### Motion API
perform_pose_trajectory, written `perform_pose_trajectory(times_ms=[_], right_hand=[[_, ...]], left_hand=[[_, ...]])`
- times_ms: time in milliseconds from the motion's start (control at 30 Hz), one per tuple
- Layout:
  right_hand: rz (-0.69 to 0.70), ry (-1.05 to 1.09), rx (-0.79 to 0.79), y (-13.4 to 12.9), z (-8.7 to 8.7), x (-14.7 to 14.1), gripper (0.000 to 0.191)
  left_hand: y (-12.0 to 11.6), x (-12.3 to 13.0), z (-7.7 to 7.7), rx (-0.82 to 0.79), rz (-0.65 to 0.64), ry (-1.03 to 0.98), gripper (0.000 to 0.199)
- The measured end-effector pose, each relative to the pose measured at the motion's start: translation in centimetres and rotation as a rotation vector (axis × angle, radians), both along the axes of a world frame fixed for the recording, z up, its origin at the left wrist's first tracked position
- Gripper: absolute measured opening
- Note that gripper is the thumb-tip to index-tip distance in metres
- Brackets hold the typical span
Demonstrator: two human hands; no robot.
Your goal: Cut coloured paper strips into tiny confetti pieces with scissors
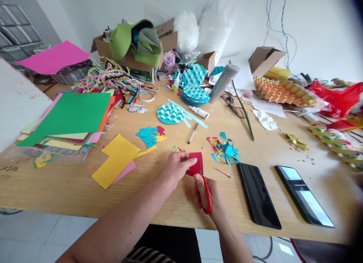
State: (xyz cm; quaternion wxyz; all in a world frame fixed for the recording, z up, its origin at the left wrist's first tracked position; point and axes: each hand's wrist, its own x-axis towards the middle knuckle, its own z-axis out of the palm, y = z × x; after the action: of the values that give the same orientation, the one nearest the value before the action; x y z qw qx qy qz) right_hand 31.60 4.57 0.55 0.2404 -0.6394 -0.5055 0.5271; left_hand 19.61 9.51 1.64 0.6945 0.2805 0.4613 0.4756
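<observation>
Near the table's front edge my left hand [178, 165] pinches a small piece of dark red paper [195, 159] between thumb and fingers. My right hand [208, 193] is closed round the handles of red-handled scissors [208, 198], whose blades lie at the paper's right part. Just beyond the paper are tiny coloured scraps. To the right sits a heap of blue, red and yellow paper offcuts [227, 149]. Blue fish cutouts [147, 135] lie to the left, together with small red and yellow ones. Closer to my left forearm rests a yellow sheet [120, 157] over a pink one.
Two phones, one black [258, 195] and one with a reflective screen [303, 195], lie at front right. Stacked coloured paper [76, 112] occupies the left. Farther back stand a steel flask [224, 83], blue scalloped discs [195, 93] and a cardboard box [103, 49]. A pen [193, 133] lies mid-table.
</observation>
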Motion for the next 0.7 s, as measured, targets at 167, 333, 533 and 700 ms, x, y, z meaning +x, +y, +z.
perform_pose_trajectory(times_ms=[167, 333, 533, 700], right_hand=[[0.009, 0.006, 0.001, -0.02, 0.06, -0.04, 0.058], [0.026, 0.015, 0.006, 0.04, 0.29, 0.16, 0.058], [0.029, 0.017, 0.016, 0.08, 0.04, 0.18, 0.058], [0.02, 0.012, 0.024, 0.04, -0.17, 0.02, 0.059]], left_hand=[[0.06, -0.07, -0.21, 0.019, -0.014, 0.019, 0.02], [-0.01, -0.09, -0.21, 0.026, -0.033, 0.036, 0.017], [-0.06, -0.08, -0.29, 0.029, -0.046, 0.031, 0.018], [0.04, -0.02, -0.49, 0.016, -0.036, 0.019, 0.015]])
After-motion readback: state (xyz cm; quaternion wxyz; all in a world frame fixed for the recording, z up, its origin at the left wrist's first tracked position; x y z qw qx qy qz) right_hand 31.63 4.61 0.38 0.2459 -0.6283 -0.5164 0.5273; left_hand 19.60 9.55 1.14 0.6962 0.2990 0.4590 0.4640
